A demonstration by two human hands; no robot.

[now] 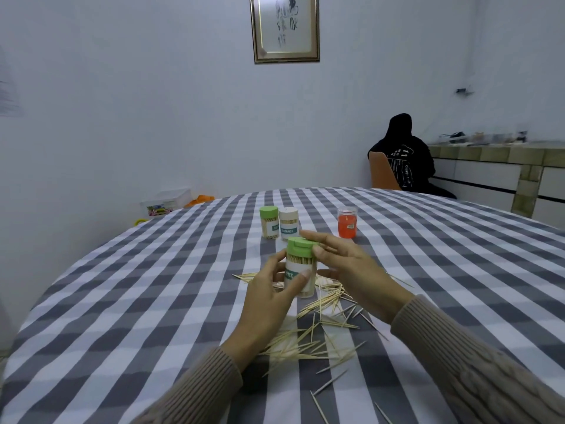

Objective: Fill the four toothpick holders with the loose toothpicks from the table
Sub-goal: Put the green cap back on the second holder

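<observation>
A clear toothpick holder with a green lid [300,264], packed with toothpicks, is held upright above the table. My left hand [269,298] grips its body, thumb across the label. My right hand [345,270] has its fingertips on the green lid. Loose toothpicks [318,335] lie scattered on the checked tablecloth below and to the right of my hands. Farther back stand a second green-lidded holder [269,222], a white-lidded holder [289,223] and a red holder with a clear lid [347,222].
The round table [153,286] has a grey and white checked cloth. A person in black sits on an orange chair [382,174] at the back right. A plastic box [166,201] sits beyond the table's far left edge.
</observation>
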